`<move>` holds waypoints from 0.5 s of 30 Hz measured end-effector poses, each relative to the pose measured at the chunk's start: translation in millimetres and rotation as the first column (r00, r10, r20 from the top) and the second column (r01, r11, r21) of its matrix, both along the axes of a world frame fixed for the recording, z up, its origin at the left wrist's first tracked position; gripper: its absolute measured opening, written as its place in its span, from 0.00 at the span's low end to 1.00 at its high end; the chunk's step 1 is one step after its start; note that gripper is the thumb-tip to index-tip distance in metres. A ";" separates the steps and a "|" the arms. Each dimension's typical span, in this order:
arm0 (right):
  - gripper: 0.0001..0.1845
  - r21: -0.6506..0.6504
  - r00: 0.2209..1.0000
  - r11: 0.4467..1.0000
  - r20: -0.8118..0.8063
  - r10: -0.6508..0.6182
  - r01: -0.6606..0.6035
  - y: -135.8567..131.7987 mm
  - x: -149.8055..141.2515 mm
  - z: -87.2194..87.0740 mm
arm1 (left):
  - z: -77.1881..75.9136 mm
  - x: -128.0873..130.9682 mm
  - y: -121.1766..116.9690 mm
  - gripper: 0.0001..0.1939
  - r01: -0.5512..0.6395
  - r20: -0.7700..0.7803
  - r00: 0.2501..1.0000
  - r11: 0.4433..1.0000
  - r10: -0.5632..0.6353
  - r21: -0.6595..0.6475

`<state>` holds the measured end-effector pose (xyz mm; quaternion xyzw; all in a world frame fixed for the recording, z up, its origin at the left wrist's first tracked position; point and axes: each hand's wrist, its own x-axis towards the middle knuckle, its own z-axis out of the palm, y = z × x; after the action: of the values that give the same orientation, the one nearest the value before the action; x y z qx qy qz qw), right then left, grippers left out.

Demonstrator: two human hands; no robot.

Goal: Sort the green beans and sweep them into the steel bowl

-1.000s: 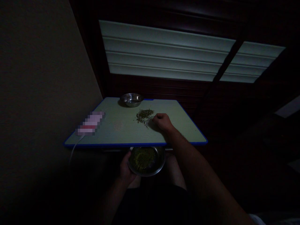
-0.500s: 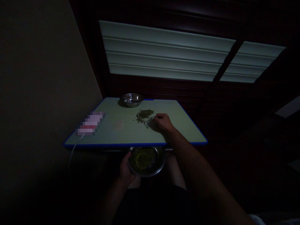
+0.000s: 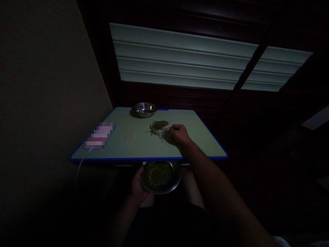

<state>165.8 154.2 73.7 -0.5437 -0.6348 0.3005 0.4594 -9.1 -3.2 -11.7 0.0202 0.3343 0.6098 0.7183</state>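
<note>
While your left hand [image 3: 139,185] is clamped on rim of steel bowl [image 3: 176,179] below near edge of table [image 3: 197,140], any slack in that one-sided grip could tip bowl, spilling green grains [image 3: 156,173] inside. Loose heap [image 3: 156,127]: mid-table, small dull green-brown grains, dense at core, strays at fringe; hard sideways push could scatter them wide of bowl. Your right hand [image 3: 179,133]: just beside heap, fingers curled together, apparently pinching translucent piece [image 3: 164,133]; outline faint, kind cannot be told. Second steel bowl [image 3: 144,115]: far edge, upright.

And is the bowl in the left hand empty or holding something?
Holding something: small green grains lie inside the bowl; how deep, I cannot tell.
</note>
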 end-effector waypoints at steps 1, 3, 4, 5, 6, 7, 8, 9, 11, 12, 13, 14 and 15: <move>0.10 0.003 1.000 1.000 0.002 0.003 -0.003 0.6 0.1 -0.5 | 0.4 0.0 0.1 0.12 0.003 -0.008 1.000 1.000 -0.003 -0.005; 0.10 0.009 1.000 1.000 0.012 0.010 -0.010 1.5 0.4 -1.0 | 0.8 0.0 0.5 0.12 0.000 -0.011 1.000 1.000 0.000 -0.010; 0.10 0.011 1.000 1.000 0.016 0.009 -0.009 1.6 0.5 -1.0 | 0.8 -0.1 0.7 0.12 -0.004 -0.008 1.000 1.000 0.004 -0.015; 0.09 0.011 1.000 1.000 0.018 0.004 -0.005 1.4 0.5 -0.8 | 0.7 -0.1 0.8 0.13 -0.006 -0.005 1.000 1.000 0.006 -0.023; 0.09 0.010 1.000 1.000 0.019 -0.002 0.002 1.0 0.5 -0.4 | 0.5 -0.2 1.0 0.13 -0.008 -0.003 1.000 1.000 0.008 -0.029; 0.09 0.006 1.000 1.000 0.018 -0.010 0.010 0.4 0.4 0.2 | 0.3 -0.3 1.0 0.13 -0.007 -0.003 1.000 0.999 0.007 -0.034; 0.08 -0.001 1.000 1.000 0.013 -0.015 0.015 -0.1 0.3 0.7 | 0.0 -0.3 1.1 0.13 -0.002 -0.004 1.000 0.999 0.001 -0.035; 0.08 -0.008 1.000 1.000 0.006 -0.019 0.019 -0.6 0.2 1.2 | -0.2 -0.4 1.1 0.13 0.004 -0.006 1.000 0.999 -0.004 -0.033; 0.09 -0.014 1.000 1.000 -0.008 -0.017 0.017 -1.1 -0.1 1.7 | -0.4 -0.4 1.1 0.12 0.001 -0.007 1.000 1.000 -0.002 -0.021; 0.09 -0.014 1.000 1.000 -0.010 -0.013 0.013 -1.1 -0.3 1.8 | -0.6 -0.4 1.1 0.12 -0.002 -0.005 1.000 1.000 0.002 -0.017; 0.09 -0.014 1.000 1.000 -0.009 -0.006 0.006 -1.0 -0.5 1.8 | -0.8 -0.4 1.1 0.12 -0.004 -0.004 1.000 1.000 0.004 -0.015; 0.09 -0.014 1.000 1.000 -0.006 -0.001 0.001 -0.9 -0.6 1.8 | -1.3 -0.5 1.2 0.13 -0.003 -0.001 1.000 1.000 0.003 -0.013; 0.09 -0.017 1.000 1.000 -0.001 0.004 -0.004 -0.8 -0.8 1.9 | -2.1 -0.7 1.3 0.13 0.002 0.001 1.000 1.000 -0.002 -0.009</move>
<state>165.0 153.4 75.6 -0.5461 -0.6331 0.3072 0.4546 -9.8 -1.9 -13.8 0.0169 0.3366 0.6075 0.7193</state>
